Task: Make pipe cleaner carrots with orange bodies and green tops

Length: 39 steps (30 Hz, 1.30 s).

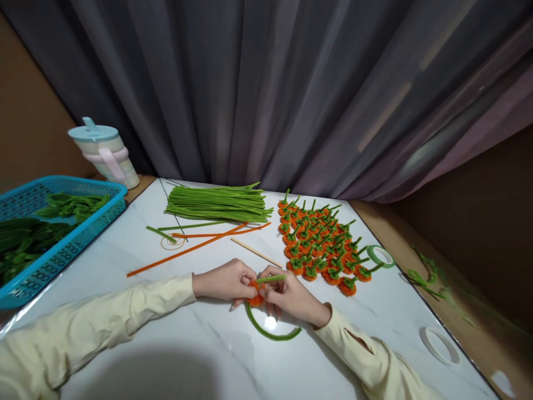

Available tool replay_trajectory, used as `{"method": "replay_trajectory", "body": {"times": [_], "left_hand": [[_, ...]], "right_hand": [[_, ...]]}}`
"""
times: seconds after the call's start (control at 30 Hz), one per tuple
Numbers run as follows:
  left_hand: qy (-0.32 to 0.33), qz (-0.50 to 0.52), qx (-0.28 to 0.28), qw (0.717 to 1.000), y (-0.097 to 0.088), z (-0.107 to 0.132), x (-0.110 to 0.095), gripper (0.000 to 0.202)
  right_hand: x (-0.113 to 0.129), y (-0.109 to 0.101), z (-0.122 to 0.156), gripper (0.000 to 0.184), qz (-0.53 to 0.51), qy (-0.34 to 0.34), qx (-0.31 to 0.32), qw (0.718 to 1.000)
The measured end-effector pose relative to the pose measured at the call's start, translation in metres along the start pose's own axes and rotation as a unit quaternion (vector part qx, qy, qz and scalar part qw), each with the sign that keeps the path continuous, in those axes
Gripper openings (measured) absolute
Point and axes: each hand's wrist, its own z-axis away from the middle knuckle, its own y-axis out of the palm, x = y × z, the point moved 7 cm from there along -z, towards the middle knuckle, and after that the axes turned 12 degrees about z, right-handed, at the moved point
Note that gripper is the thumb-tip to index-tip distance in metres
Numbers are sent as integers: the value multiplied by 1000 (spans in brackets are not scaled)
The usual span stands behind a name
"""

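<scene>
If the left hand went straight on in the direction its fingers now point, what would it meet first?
The orange fuzzy piece, which the left hand is holding. Just past it, the right hand seems next in line, though depth is unclear from this single view.

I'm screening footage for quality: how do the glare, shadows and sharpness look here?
Head view: a bright glare spot on the white tabletop just below the right hand; head view: a broad soft shadow at bottom left of centre; head view: the cup leans, likely wide-angle distortion; head view: dim right side, green scraps there smeared.
</scene>
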Motion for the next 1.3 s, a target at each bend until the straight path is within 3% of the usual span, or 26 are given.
{"method": "replay_trajectory", "body": {"times": [0.47, 0.67, 0.83, 1.0, 1.3], "left_hand": [[2, 55, -29, 998, -7, -2, 0, 11], [2, 78, -13, 997, -11, -4, 3, 20], [16, 100, 39, 994, -9, -3, -2, 25], [58, 119, 11, 991, -11, -2, -8, 31], [26, 165, 48, 985, -13, -1, -2, 34]], "right_hand": [[3, -2, -4, 22, -78, 7, -21, 997], [4, -4, -3, 28, -117, 15, -11, 993], [4, -6, -3, 34, -124, 13, -13, 992], [9, -9, -2, 35, -146, -32, -15, 989], [10, -12, 2, 27, -106, -62, -28, 992]]}}
